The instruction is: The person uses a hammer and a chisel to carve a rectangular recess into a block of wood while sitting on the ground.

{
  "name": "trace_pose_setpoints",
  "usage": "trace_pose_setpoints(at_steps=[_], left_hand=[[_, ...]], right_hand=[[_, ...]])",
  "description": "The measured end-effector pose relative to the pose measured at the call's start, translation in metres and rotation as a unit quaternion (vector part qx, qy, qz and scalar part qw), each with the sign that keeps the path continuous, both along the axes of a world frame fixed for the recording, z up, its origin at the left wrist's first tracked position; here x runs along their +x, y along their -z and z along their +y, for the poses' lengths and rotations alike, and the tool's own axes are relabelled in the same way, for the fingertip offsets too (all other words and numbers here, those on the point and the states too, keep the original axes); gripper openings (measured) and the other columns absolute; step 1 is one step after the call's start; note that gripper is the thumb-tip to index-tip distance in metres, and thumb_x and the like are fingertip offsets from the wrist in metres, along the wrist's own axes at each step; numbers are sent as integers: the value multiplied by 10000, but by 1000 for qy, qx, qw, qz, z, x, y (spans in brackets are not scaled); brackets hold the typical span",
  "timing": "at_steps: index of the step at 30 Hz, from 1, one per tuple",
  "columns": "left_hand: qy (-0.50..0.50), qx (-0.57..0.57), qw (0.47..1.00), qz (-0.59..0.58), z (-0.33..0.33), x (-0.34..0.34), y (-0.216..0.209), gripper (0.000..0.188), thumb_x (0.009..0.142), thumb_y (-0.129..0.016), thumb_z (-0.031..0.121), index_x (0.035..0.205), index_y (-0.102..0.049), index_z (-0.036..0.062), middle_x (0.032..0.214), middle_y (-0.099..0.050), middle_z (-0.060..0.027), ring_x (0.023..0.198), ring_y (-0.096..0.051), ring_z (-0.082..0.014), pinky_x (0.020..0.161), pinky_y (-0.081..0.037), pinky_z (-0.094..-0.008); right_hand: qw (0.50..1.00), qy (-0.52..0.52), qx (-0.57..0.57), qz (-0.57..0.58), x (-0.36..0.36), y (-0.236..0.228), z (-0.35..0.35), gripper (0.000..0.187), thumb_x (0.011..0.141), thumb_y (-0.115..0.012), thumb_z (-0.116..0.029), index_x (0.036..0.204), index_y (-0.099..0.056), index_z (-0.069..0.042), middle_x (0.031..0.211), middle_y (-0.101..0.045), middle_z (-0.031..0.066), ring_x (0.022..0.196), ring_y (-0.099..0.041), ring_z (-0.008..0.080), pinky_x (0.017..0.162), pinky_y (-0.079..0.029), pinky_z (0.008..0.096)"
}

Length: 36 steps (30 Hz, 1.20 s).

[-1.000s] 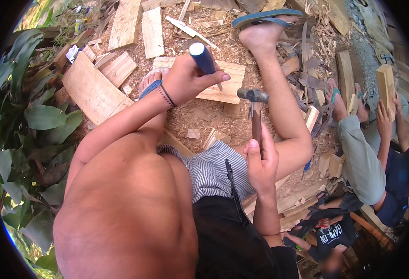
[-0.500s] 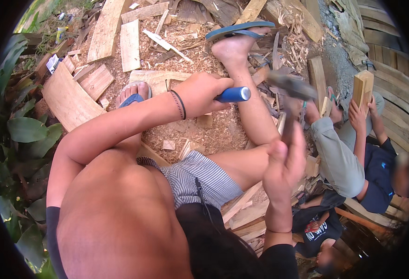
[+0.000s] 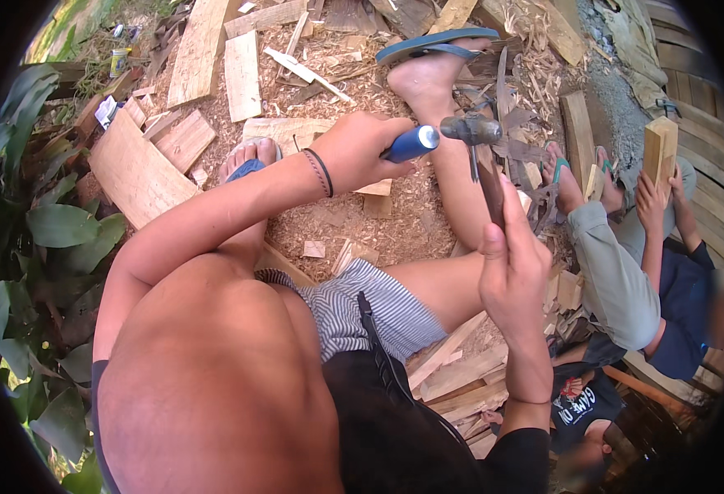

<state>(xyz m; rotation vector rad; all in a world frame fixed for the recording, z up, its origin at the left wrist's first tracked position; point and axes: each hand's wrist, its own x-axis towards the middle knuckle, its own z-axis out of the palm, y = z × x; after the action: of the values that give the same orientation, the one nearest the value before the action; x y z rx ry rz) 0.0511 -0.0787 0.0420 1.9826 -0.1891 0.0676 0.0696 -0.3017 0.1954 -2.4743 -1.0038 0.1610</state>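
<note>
My left hand (image 3: 366, 155) is closed around a blue-handled tool (image 3: 411, 144), whose pale, round butt points right. The working end of this tool is hidden behind the hand. A hammer (image 3: 471, 130) is in my right hand (image 3: 516, 267), gripped by its dark wooden handle (image 3: 490, 191). The hammer head is just right of the butt, with a small gap visible between them. Beneath and behind my left hand lies a flat piece of wood (image 3: 284, 130). Small wood blocks (image 3: 377, 198) lie just below that hand.
Wood chips and shavings (image 3: 337, 239) cover the ground between my legs. Boards (image 3: 135, 169) lie at the left, beside leafy plants (image 3: 61, 224). At the right a seated person (image 3: 613, 263) holds an upright wood block (image 3: 660, 152); another person (image 3: 586, 403) is lower down.
The hammer has swung down and left, from a blurred raised position to beside the butt of the blue-handled tool. My left hand keeps its grip. The whole view has shifted slightly.
</note>
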Motion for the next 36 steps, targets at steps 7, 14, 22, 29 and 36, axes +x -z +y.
trace_pose_setpoints(at_steps=[7,14,22,29,36], left_hand=[[0,-14,1000,16,-1,1,-1,275,772,-785,205,901,-595,53,720,-637,-135,627,-629,-309,594,-498,-374],[-17,-44,999,-13,6,-16,3,242,760,-795,186,833,-599,66,743,-630,-121,663,-631,-287,611,-499,-363],[-127,-55,990,-3,56,-105,68,205,773,-816,146,814,-636,57,887,-712,-73,728,-624,-154,669,-481,-271],[-200,-320,925,39,52,-111,71,239,781,-809,95,885,-603,35,919,-711,-96,853,-647,-138,781,-505,-277],[-219,-268,923,170,54,-98,51,273,810,-813,166,905,-596,30,896,-714,-66,817,-640,-85,714,-512,-244]], right_hand=[[1000,6,-10,13,4,-12,7,429,988,-516,-106,1374,-461,74,1200,-636,225,1008,-669,257,841,-518,361],[991,-49,-113,59,-4,6,6,454,994,-525,-140,1409,-452,30,877,-660,115,663,-589,149,632,-493,311],[898,283,109,319,-56,43,-30,521,1026,-487,-186,1486,-337,9,734,-533,2,626,-471,55,547,-396,219],[924,178,123,314,-106,88,-21,491,1001,-489,-110,1462,-379,17,780,-586,42,678,-538,89,636,-458,241],[917,181,90,344,-106,76,-7,483,996,-496,-103,1453,-396,13,769,-598,57,677,-553,98,638,-465,248]])
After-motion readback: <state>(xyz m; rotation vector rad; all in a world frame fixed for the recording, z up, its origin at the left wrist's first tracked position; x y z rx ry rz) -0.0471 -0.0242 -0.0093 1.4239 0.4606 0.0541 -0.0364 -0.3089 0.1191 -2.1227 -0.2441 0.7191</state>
